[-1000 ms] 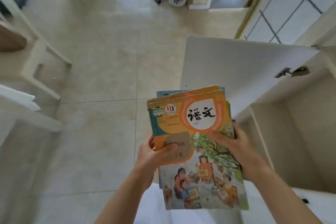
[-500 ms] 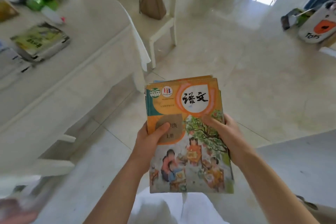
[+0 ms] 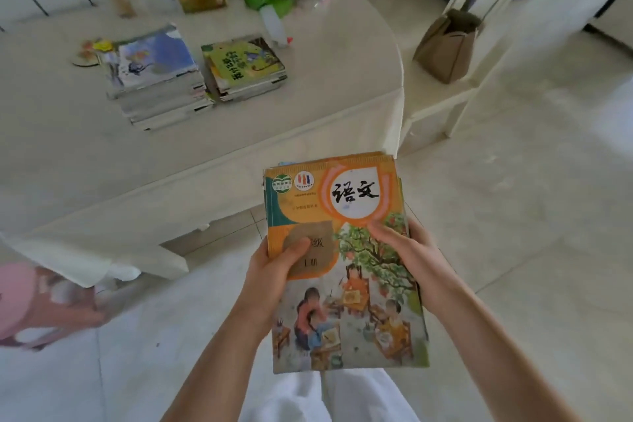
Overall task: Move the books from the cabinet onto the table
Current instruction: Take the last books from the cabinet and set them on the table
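A stack of books point(image 3: 346, 271) is gripped at both side edges by the left hand point(image 3: 274, 271) and right hand point(image 3: 411, 257), thumbs pressed on the cover, short of the table point(image 3: 308, 106).

Orange illustrated book cover point(image 3: 342, 250), green-covered book point(image 3: 245, 62), cream tablecloth point(image 3: 102, 154), tan bag point(image 3: 445, 48).

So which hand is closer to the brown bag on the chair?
The right hand. It holds the books' right edge, on the brown bag's side; the left hand grips their left edge, farther away.
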